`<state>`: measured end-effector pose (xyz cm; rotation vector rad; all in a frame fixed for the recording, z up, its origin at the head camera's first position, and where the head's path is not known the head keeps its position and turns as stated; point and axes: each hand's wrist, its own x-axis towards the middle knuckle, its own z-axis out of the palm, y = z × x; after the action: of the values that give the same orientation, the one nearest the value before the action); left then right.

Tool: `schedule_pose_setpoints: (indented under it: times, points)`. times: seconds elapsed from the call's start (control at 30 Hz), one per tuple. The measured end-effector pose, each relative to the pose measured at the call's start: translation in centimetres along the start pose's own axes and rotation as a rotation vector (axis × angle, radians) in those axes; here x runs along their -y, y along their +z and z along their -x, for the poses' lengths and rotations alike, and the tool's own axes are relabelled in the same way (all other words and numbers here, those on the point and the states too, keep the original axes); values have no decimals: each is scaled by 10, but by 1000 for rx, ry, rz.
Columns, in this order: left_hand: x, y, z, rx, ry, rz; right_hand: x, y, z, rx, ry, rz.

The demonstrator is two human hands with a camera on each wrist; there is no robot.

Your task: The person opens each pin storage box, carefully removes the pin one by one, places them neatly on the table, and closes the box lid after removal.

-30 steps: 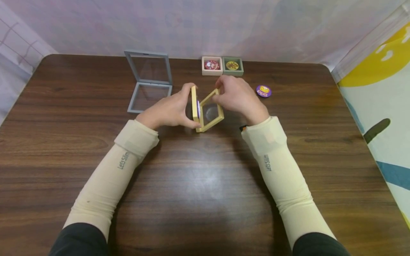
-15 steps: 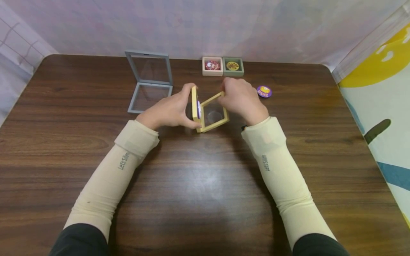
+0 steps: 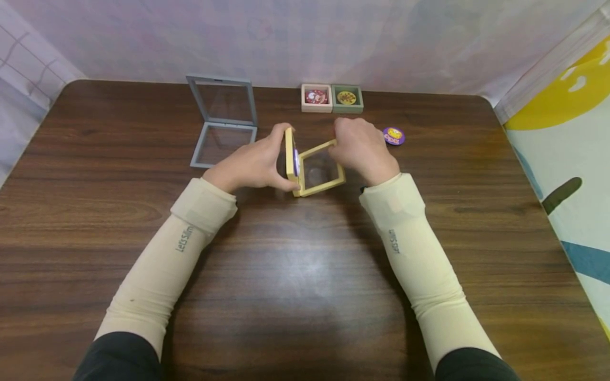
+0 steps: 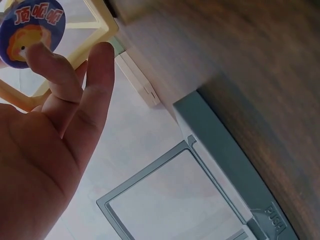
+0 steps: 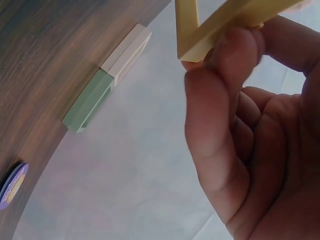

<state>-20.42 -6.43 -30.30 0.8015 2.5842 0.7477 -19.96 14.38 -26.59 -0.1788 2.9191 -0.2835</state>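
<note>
My left hand [image 3: 250,164] grips one panel of a small yellow hinged display frame [image 3: 289,153], thumb at the near end and fingers at the far end. The panel stands nearly upright, and a purple round badge [image 4: 44,34] with an orange cartoon figure shows in its window in the left wrist view. My right hand [image 3: 361,145] pinches the far right corner of the other panel, which lies folded out to the right with a clear film in it. In the right wrist view, curled fingers [image 5: 210,115] hold that yellow edge.
A grey hinged frame [image 3: 197,145] stands opened at the back left. A white box [image 3: 316,109] and a green box [image 3: 347,110], each with a round badge inside, sit by the curtained wall. Another purple badge [image 3: 394,136] lies beyond my right hand on the wooden table [image 3: 305,296].
My right hand has shifted slightly right and toward me, swinging the right panel further out from the left one. The left hand has stayed in place.
</note>
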Motion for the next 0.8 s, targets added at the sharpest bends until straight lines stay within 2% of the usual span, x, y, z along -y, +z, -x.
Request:
schedule_pose_setpoints:
  times: [0.4, 0.67, 0.8]
  points:
    - [1, 1, 0, 10, -11, 13, -5, 4, -3, 47, -15, 41]
    - [-1, 0, 1, 13, -13, -3, -12, 14, -13, 163, 39, 89]
    - [-3, 1, 0, 14, -6, -16, -15, 17, -16, 185, 50, 89]
